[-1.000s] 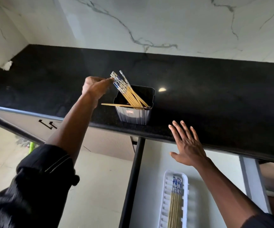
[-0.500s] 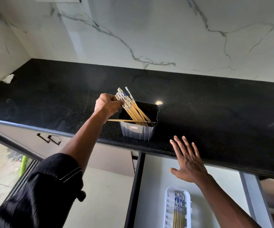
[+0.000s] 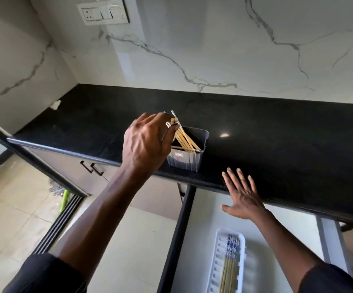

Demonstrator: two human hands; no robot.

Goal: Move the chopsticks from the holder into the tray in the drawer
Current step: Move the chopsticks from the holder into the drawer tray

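Close to the front edge of the black surface (image 3: pixel 277 127), left of its middle: a grey ribbed holder (image 3: pixel 185 160), upright and open-topped. Inside it, a fan of wooden chopsticks (image 3: pixel 185 140), lower ends down toward the holder's near right corner, tops leaning out over its left rim. One more lying almost flat along the near rim.

Left hand (image 3: pixel 148 142) above that left rim, knuckles up, fingers curled round the tops of several chopsticks and clamped on them, their lower ends inside the holder.

Right hand (image 3: pixel 243 199) at the front edge of the surface, to the right of the holder and well apart from it. Palm down, fingers straight and spread, holding nothing. Fingertips over the edge; contact with it impossible to judge.

Below that edge, the drawer (image 3: pixel 198 218) pulled out. White slotted tray (image 3: pixel 214 263) lying lengthwise, nearer the drawer's left side, with pale drawer bottom showing between it and the right side. In the tray, blue-topped chopsticks (image 3: pixel 230 261) side by side along its length, patterned ends toward the surface.

Room for moving: a wide black stretch from the holder toward the right edge, and another behind it back to the marble wall (image 3: pixel 213 49). Near the back left corner, a small white scrap (image 3: pixel 55 105). High on the wall, a switch plate (image 3: pixel 103 11). Under the left front edge, cabinet handles (image 3: pixel 92 168), with tiled floor (image 3: pixel 12 208) beyond.
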